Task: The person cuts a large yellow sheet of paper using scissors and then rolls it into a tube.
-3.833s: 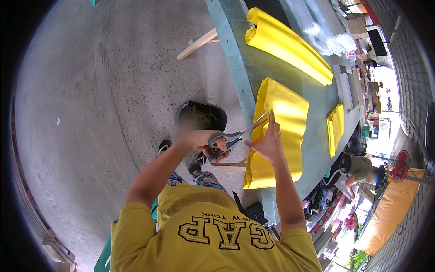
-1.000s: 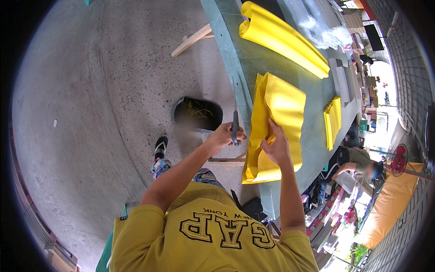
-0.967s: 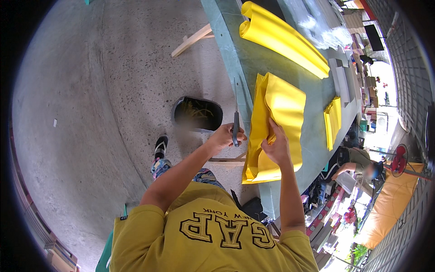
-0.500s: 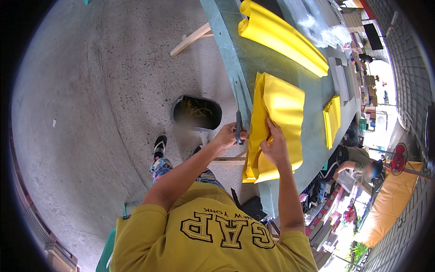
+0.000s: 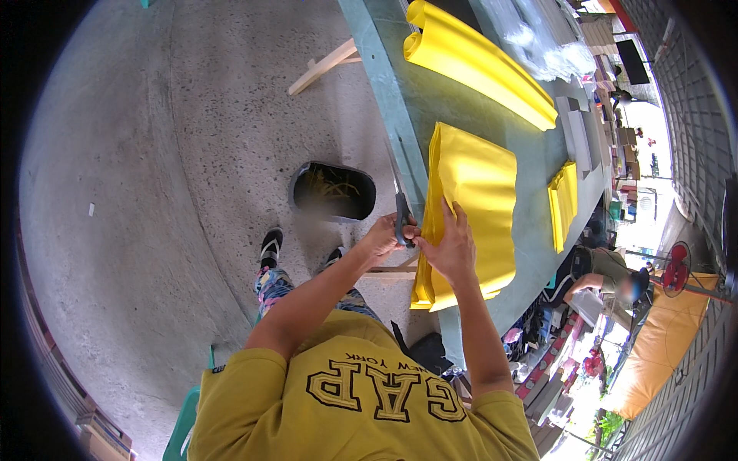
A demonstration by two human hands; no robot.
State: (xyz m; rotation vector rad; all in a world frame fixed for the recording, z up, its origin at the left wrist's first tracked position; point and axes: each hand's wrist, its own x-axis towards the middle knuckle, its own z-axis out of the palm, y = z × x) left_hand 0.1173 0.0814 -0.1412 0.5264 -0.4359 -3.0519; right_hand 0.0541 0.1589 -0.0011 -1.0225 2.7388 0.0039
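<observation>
Scissors point(image 5: 402, 219) are being clamped in left hand's point(image 5: 382, 237) grip, mid-frame. Folded yellow sheet point(image 5: 488, 203) is being touched on tabletop point(image 5: 396, 107), right of centre, by right hand point(image 5: 453, 250), whose grip cannot be told. Folds are showing; no finished cut is being seen.

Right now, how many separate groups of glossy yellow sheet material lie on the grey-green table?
3: the large folded yellow stack at the right hand, the long rolled yellow sheeting beyond it, and the small folded yellow bundle farther right. Some layers may be hidden.
</observation>
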